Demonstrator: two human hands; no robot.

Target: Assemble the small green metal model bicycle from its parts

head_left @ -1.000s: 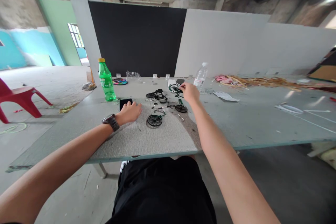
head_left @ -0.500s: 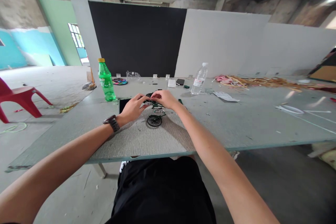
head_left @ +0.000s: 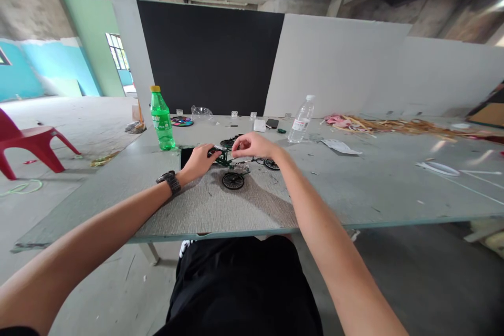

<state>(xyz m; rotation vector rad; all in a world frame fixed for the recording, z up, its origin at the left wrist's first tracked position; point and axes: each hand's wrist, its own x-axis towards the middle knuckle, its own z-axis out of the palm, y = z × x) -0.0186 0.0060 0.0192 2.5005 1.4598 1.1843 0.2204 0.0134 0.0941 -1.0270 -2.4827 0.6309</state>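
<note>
A small model bicycle part with a dark green frame lies in front of me, its middle partly covered by my fingers. My left hand is closed on the left end of this frame, thumb against it. Just to the right, my right hand has its fingertips pinched together above the frame; whatever is between them is too small to name. Below both hands a black spoked wheel rests on the textured grey mat. Another black wheel shows under my right wrist.
A green soda bottle stands at the left, a clear water bottle at the right. Behind the hands are a white box and a dark phone-like object. A paper sheet and wood strips lie farther right.
My right hand has drawn slightly right, away from my left fingers, and the wheel at the right has come into sight. The left hand keeps its hold on the frame.
</note>
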